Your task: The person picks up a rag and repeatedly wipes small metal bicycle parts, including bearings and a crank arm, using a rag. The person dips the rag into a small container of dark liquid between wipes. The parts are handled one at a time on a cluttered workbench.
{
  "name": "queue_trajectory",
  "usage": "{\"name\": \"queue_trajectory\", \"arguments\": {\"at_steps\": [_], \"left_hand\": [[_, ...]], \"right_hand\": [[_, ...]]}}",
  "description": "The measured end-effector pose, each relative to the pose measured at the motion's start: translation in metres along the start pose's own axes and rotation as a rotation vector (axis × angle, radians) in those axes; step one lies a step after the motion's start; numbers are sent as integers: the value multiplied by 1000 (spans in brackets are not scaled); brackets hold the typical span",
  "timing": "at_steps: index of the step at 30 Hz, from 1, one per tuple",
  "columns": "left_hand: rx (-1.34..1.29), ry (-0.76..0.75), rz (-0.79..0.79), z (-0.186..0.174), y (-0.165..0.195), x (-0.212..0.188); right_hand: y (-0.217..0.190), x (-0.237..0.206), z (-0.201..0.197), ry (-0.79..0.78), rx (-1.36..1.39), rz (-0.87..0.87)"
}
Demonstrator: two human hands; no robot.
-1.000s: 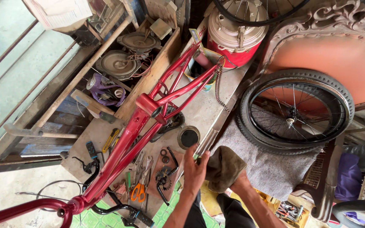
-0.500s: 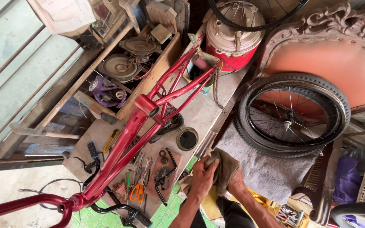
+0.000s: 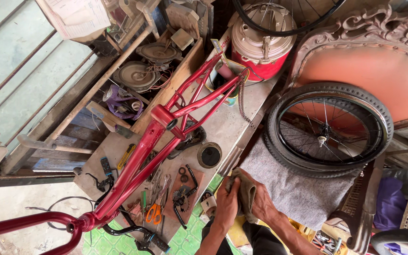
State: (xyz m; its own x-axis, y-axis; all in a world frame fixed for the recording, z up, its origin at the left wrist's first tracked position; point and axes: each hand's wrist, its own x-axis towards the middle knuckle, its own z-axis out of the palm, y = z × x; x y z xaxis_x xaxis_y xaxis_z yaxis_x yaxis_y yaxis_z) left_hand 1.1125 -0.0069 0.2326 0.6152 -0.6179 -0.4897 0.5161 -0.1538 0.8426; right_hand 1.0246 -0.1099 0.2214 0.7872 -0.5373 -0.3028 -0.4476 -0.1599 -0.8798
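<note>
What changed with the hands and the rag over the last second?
The left hand drew back from the workbench toward the body and joined the right hand; both now clasp the crumpled olive-brown cloth rag, which earlier only the right hand held. The red metal bicycle frame, the spoked black-tyred wheel and the orange-handled scissors stayed put.

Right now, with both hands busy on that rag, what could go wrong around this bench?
Three things look risky:
1. The red frame lies slantwise over the bench, its front end past the edge; a bump might tip it off.
2. Scissors and loose tools lie near the left hand; reaching without looking could nick the fingers.
3. The wheel leans close to the right hand holding the rag; a nudge might roll it.
</note>
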Motion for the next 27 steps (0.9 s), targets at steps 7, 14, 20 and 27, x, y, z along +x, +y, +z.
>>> {"name": "queue_trajectory", "arguments": {"at_steps": [7, 14, 20, 27], "left_hand": [[-266, 46, -67, -14, -36, 10], [35, 62, -97, -11, -33, 1], [-319, -162, -134, -11, -24, -14], [-402, -223, -112, -5, 4, -33]], "right_hand": [[71, -7, 27, 7, 100, -39], [74, 1, 38, 170, 213, 395], [73, -4, 3, 120, 132, 122], [116, -19, 8, 61, 1104, 251]]}}
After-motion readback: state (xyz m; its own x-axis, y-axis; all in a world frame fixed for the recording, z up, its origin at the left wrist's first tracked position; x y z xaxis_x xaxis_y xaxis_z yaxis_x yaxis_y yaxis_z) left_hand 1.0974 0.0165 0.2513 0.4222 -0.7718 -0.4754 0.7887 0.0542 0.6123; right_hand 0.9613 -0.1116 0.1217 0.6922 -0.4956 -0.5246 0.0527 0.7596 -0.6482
